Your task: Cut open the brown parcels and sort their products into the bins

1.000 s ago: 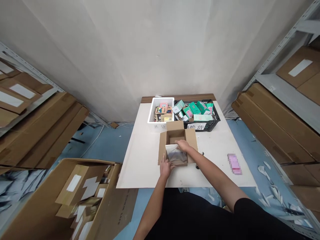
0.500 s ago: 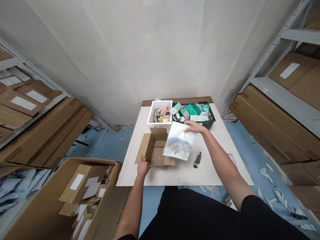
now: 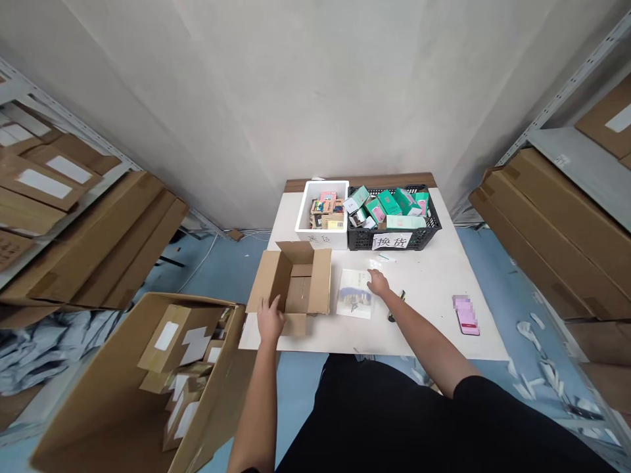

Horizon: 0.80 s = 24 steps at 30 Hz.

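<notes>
Item 1: white printed booklet (image 3: 355, 293), one. It is lying flat on the table (image 3: 428, 282), just right of the open carton. Judged light, thin and easily bent, smooth enough for slipping, corners liable to creasing; best hold, a flat pinch along its right edge.

Item 2: open carton (image 3: 319, 289), brown, one. It is standing on the left part of the table, flaps folding outward. Judged light, walls stiff, flaps giving way at the folds; best hold, a side wall.

Hands, two. The left hand (image 3: 271, 320) is resting at the carton's near left corner, fingers loosely apart. The right hand (image 3: 378, 282) is touching the booklet's far right edge, fingers partly curling; whether it is pinching or merely touching, the view being small, one cannot tell.

Also lying to the right: cutter (image 3: 391, 318), partly hiding behind the right forearm; phone (image 3: 466, 315). Standing at the far side: white bin (image 3: 320, 240), black basket (image 3: 418, 243).
</notes>
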Available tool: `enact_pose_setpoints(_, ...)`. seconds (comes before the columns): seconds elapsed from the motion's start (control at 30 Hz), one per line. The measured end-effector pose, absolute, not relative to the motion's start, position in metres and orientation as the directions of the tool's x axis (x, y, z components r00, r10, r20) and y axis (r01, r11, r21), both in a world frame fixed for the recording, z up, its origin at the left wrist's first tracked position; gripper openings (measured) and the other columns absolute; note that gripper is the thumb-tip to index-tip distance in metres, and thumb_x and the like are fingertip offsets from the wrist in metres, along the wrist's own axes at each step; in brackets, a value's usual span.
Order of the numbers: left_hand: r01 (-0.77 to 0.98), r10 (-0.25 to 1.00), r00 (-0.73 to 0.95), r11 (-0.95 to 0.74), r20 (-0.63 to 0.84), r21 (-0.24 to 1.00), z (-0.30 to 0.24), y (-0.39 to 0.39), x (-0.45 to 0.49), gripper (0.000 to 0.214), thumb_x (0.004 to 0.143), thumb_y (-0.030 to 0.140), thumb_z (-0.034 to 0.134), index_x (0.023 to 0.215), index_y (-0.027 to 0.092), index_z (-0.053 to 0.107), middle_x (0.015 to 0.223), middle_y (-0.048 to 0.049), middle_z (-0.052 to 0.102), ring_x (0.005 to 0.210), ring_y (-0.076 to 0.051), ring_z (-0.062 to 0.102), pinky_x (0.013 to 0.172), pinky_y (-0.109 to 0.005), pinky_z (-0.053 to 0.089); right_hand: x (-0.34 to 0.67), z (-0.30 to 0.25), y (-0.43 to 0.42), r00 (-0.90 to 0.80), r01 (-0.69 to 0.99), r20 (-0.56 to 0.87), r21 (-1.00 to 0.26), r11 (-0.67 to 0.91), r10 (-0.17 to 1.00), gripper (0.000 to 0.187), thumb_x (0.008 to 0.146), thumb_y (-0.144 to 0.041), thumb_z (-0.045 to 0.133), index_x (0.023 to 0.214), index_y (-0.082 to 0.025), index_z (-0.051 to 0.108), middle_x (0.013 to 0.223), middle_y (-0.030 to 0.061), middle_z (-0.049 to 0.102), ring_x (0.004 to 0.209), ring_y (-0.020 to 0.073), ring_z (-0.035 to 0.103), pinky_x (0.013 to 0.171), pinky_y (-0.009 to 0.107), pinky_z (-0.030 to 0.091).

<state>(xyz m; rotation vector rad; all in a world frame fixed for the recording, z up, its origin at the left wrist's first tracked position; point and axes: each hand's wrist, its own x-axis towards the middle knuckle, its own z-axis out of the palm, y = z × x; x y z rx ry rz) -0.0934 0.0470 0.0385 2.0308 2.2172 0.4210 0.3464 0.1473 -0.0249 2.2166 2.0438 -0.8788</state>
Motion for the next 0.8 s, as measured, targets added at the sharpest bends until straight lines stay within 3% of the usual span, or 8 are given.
enact_pose_setpoints(0.07, 0.932, 0.963, -0.175, 0.094, 0.207, 0.35, 0.04, 0.044, -0.053, 0.061, 0.089, 0.013, 0.055, 0.15, 0.016, 0.057, 0.148, -0.0204, 0.056, 0.142, -0.037, 0.047, 0.118, -0.052, 0.042, 0.342, -0.046, 0.119, 0.018, 0.914, -0.41, -0.364, -0.182, 0.912, 0.066, 0.094, -0.017, 0.055, 0.159, -0.02, 0.047, 0.162, 0.0163, 0.046, 0.145, 0.0312, 0.047, 0.116, 0.039, 0.043)
enact_pose_setpoints(0.1, 0.923, 0.973, -0.14, 0.061, 0.184, 0.381, 0.039, 0.044, -0.027, 0.06, 0.092, 0.016, 0.055, 0.151, 0.017, 0.055, 0.146, -0.0199, 0.057, 0.14, -0.037, 0.048, 0.117, -0.051, 0.042, 0.34, -0.055, 0.106, 0.026, 0.908, -0.439, -0.365, -0.204, 0.898, 0.066, 0.094, -0.017, 0.054, 0.16, -0.02, 0.047, 0.164, 0.0164, 0.043, 0.147, 0.0316, 0.046, 0.117, 0.04, 0.042)
enact_pose_setpoints(0.2, 0.869, 0.987, 0.15, -0.106, -0.053, 0.483, 0.024, 0.051, 0.059, 0.051, 0.097, 0.022, 0.053, 0.148, 0.022, 0.058, 0.138, -0.0162, 0.062, 0.133, -0.033, 0.054, 0.115, -0.043, 0.043, 0.336, -0.077, 0.074, -0.025, 0.889, -0.591, -0.382, -0.253, 0.806, 0.074, 0.089, -0.014, 0.057, 0.162, -0.019, 0.045, 0.171, 0.0167, 0.033, 0.155, 0.034, 0.036, 0.123, 0.044, 0.036)
enact_pose_setpoints(0.3, 0.799, 0.901, 0.363, -0.169, -0.238, 0.577, -0.007, 0.067, 0.129, 0.048, 0.097, 0.023, 0.052, 0.143, 0.024, 0.063, 0.142, -0.0132, 0.061, 0.132, -0.031, 0.055, 0.116, -0.042, 0.043, 0.338, -0.088, 0.054, -0.13, 0.852, -0.648, -0.46, -0.249, 0.751, 0.079, 0.083, -0.011, 0.058, 0.16, -0.021, 0.048, 0.171, 0.0129, 0.035, 0.158, 0.0318, 0.032, 0.128, 0.048, 0.028)
enact_pose_setpoints(0.37, 0.795, 0.826, 0.431, -0.158, -0.362, 0.586, -0.033, 0.079, 0.155, 0.052, 0.091, 0.019, 0.057, 0.142, 0.024, 0.065, 0.156, -0.0144, 0.052, 0.143, -0.035, 0.048, 0.119, -0.047, 0.04, 0.343, -0.09, 0.045, -0.167, 0.787, -0.596, -0.561, -0.258, 0.785, 0.077, 0.084, -0.014, 0.057, 0.16, -0.024, 0.049, 0.167, 0.0106, 0.044, 0.156, 0.0294, 0.037, 0.13, 0.049, 0.026)
enact_pose_setpoints(0.5, 0.831, 0.672, 0.476, -0.133, -0.567, 0.54, -0.087, 0.085, 0.176, 0.065, 0.078, 0.018, 0.071, 0.142, 0.027, 0.067, 0.177, -0.0136, 0.021, 0.162, -0.048, 0.011, 0.124, -0.065, 0.025, 0.358, -0.082, 0.032, -0.092, 0.631, -0.526, -0.687, -0.359, 0.846, 0.071, 0.088, -0.028, 0.06, 0.158, -0.025, 0.052, 0.156, 0.0097, 0.057, 0.15, 0.0288, 0.047, 0.13, 0.048, 0.029)
enact_pose_setpoints(0.63, 0.816, 0.671, 0.502, -0.159, -0.545, 0.556, -0.121, 0.074, 0.189, 0.073, 0.081, 0.021, 0.068, 0.153, 0.023, 0.055, 0.178, -0.016, 0.017, 0.163, -0.047, -0.002, 0.126, -0.067, 0.014, 0.374, -0.071, 0.018, 0.059, 0.583, -0.531, -0.669, -0.462, 0.845, 0.065, 0.09, -0.033, 0.06, 0.155, -0.028, 0.056, 0.156, 0.0081, 0.057, 0.145, 0.0296, 0.052, 0.125, 0.048, 0.04)
enact_pose_setpoints(0.8, 0.743, 0.736, 0.483, -0.058, -0.475, 0.666, -0.121, 0.077, 0.209, 0.079, 0.078, 0.012, 0.062, 0.156, 0.016, 0.051, 0.169, -0.0199, 0.038, 0.162, -0.038, 0.023, 0.129, -0.06, 0.025, 0.375, -0.074, 0.007, 0.164, 0.553, -0.557, -0.631, -0.543, 0.814, 0.065, 0.09, -0.024, 0.052, 0.154, -0.026, 0.055, 0.152, 0.0104, 0.059, 0.128, 0.0298, 0.065, 0.113, 0.047, 0.05)
